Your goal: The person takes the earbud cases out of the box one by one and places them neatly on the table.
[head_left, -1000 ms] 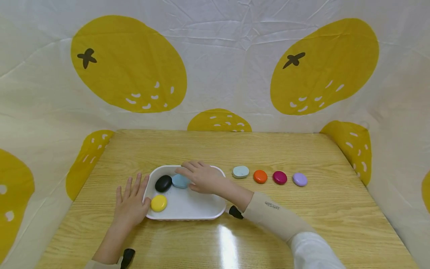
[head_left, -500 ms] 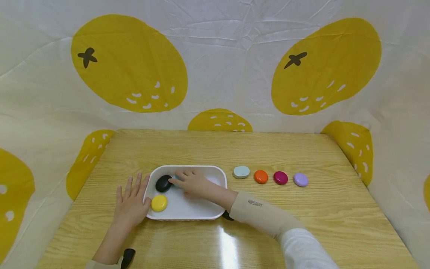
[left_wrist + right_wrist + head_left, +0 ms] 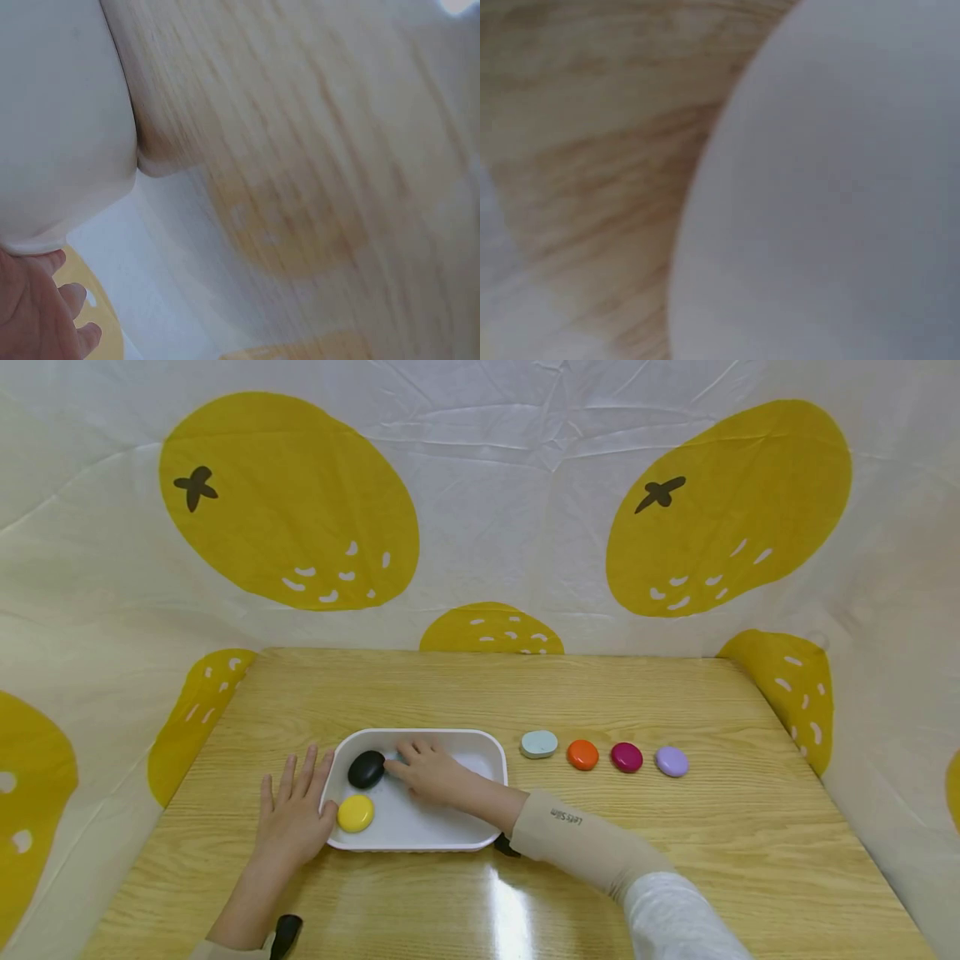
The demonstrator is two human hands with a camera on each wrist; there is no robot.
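Observation:
A white oval-ended tray (image 3: 442, 828) sits on the table. My left hand (image 3: 291, 823) rests at its left end, fingers spread and thumb against the rim; in the left wrist view, fingertips (image 3: 73, 298) show beside the tray wall. Inside the tray, my right hand (image 3: 433, 775) reaches down with bent fingers over a light blue pebble-shaped piece, which they grip and almost wholly hide. One finger comes right up to a glossy black oval piece (image 3: 366, 770). A round yellow piece (image 3: 356, 813) lies near the front left corner. The right wrist view holds only the blurred tray side and table.
Right of the tray, a row stands on the wooden table (image 3: 675, 877): a pale grey-blue piece (image 3: 539, 744), an orange one (image 3: 582, 755), a magenta one (image 3: 627, 757) and a lilac one (image 3: 672, 762). White cloth with yellow fruit prints (image 3: 292, 502) hangs behind and at both sides.
My right hand has moved left and lower into the tray, covering the light blue piece that showed before. In the last half second it has barely shifted. My left hand stays put.

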